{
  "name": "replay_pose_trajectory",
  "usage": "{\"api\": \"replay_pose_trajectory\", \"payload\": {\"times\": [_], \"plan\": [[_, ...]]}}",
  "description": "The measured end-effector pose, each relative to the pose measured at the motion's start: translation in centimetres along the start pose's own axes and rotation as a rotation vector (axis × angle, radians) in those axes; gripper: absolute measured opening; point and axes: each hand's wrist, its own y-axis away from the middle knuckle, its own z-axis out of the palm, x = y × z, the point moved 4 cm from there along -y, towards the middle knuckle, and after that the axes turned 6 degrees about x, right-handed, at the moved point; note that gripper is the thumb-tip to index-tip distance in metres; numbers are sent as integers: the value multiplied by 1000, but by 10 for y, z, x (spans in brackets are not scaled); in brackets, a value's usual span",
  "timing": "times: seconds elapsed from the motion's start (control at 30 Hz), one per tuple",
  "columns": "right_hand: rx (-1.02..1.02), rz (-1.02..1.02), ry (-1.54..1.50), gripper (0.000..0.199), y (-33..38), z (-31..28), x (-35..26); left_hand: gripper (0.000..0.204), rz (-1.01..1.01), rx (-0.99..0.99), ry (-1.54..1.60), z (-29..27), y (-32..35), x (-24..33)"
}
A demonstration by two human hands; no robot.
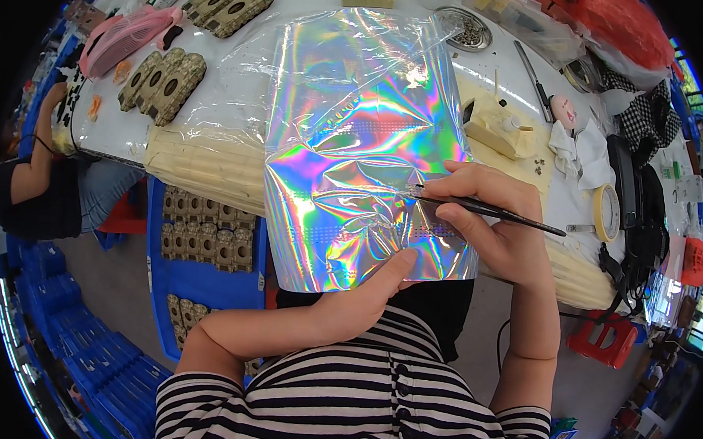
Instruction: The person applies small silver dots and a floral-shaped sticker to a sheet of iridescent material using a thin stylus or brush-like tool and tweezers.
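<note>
A shiny rainbow holographic film sheet (354,153) lies over the table's near edge and hangs towards my lap. Rows of small dot-like marks run across its creased surface. My right hand (497,214) pinches slim black tweezers (516,218), whose tip meets the film near its middle. My left hand (368,299) grips the film's near edge, thumb on top and the other fingers hidden beneath. Clear plastic film (233,65) spreads out to the left of the sheet.
Camouflage-patterned casings (163,86) stand in groups on the left, beside a pink fan-like object (132,39). More fill a blue tray (208,280) below the table. On the right are a yellow block (500,128), tape roll (605,212) and metal dish (466,28). Another person (39,182) sits left.
</note>
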Motion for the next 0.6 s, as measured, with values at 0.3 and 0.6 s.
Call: {"api": "replay_pose_trajectory", "payload": {"times": [0.3,0.6], "plan": [[-21,36,-13,18,-1,2,-1,44,0,-6,28,1,0,0],[17,58,-92,17,3,-1,5,46,25,14,3,0,-1,0]]}}
